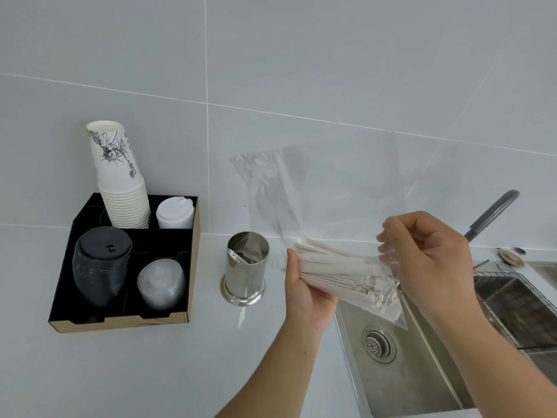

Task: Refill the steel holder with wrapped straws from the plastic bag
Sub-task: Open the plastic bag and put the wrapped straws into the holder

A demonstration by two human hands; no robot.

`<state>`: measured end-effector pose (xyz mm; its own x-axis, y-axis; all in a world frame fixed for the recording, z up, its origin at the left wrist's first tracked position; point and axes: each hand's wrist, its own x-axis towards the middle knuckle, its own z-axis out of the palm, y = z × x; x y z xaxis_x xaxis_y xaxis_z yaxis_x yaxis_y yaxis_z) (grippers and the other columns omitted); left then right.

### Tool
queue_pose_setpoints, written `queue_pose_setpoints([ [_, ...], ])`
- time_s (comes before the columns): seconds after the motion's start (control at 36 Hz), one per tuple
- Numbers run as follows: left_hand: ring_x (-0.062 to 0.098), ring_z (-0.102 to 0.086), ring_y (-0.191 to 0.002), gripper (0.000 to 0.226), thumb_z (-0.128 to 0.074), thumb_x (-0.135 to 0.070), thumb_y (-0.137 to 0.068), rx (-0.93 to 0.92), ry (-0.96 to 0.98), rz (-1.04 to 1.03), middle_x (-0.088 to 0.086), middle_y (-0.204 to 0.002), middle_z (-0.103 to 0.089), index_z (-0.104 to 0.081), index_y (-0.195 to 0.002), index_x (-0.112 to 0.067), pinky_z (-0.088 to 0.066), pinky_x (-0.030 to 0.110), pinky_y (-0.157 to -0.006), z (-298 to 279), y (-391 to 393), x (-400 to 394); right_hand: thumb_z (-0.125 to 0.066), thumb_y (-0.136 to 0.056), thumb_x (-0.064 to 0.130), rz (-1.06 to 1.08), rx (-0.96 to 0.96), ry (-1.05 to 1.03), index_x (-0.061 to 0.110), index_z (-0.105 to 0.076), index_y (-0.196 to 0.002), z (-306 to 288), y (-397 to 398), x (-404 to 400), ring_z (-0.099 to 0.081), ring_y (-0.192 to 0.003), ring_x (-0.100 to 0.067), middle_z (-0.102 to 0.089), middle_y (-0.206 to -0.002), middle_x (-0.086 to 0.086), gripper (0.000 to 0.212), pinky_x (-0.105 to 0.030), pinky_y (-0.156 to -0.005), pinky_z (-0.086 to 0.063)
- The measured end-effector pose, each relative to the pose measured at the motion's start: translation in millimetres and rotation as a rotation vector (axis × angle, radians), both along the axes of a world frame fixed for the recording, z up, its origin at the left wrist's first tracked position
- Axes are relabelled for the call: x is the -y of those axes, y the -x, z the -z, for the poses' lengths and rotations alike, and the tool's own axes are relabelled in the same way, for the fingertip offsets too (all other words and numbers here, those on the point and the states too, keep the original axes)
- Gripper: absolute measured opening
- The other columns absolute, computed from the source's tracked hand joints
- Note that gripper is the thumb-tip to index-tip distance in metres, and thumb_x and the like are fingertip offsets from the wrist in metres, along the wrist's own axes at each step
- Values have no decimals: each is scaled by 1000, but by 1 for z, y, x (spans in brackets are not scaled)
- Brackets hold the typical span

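A shiny steel holder (pixel 246 268) stands upright on the white counter, with one or two wrapped straws leaning inside it. To its right, my left hand (pixel 304 292) grips a bundle of white paper-wrapped straws (pixel 337 268) lying almost level, their left ends pointing toward the holder. A clear plastic bag (pixel 316 188) surrounds the bundle, its loose open part billowing up against the wall. My right hand (pixel 428 257) pinches the bag over the straws' right ends, above the sink's left edge.
A black cardboard organiser (pixel 193 251) at left holds stacked paper cups (pixel 120 176), white lids, black lids (pixel 101 263) and clear lids (pixel 161 285). A steel sink (pixel 401 372) with a drain, a wire rack (pixel 512 297) and a dark faucet (pixel 494 214) lie at right.
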<state>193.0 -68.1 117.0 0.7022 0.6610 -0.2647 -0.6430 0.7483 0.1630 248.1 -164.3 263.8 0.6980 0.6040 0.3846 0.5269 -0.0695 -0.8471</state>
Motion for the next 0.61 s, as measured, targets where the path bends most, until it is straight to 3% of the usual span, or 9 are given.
queue_pose_setpoints([
  [0.14, 30, -68, -102, 62, -57, -57, -86, 40, 26, -14, 16, -112, -70, -64, -123, -9, -59, 40, -82, 4, 1, -6, -61, -93, 16, -33, -9, 2, 8, -67, -78, -2, 4, -14, -66, -59, -13, -70, -69, -3, 19, -15, -53, -52],
  [0.25, 30, -69, -97, 61, -53, -57, -88, 33, 40, -31, 17, -109, -71, -64, -123, -8, -59, 40, -81, 5, 4, -11, -61, -93, 17, -47, -8, 12, 8, -67, -77, -4, 6, -24, -66, -60, -16, -70, -69, -4, 19, -20, -56, -56],
  [0.44, 31, -66, -107, 68, -56, -57, -85, 12, 65, -60, 16, -124, -65, -59, -131, -8, -57, 41, -86, 1, 8, -24, -61, -93, 18, -51, -7, 14, 10, -66, -75, -10, 11, -43, -65, -56, -12, -70, -70, -3, 21, -26, -57, -57],
  [0.5, 31, -67, -106, 65, -54, -57, -87, 22, 66, -66, 16, -121, -68, -62, -128, -8, -57, 41, -88, -1, 9, -27, -61, -93, 19, -55, -1, 10, 11, -67, -75, -12, 12, -46, -65, -55, -12, -70, -70, -2, 21, -25, -56, -57],
  [0.61, 29, -72, -92, 58, -51, -57, -90, 48, 57, -62, 15, -105, -73, -67, -118, -9, -60, 40, -78, -5, 7, -29, -61, -93, 19, -66, 6, 4, 9, -67, -77, -17, 13, -50, -65, -54, -12, -70, -70, -2, 20, -26, -56, -57],
])
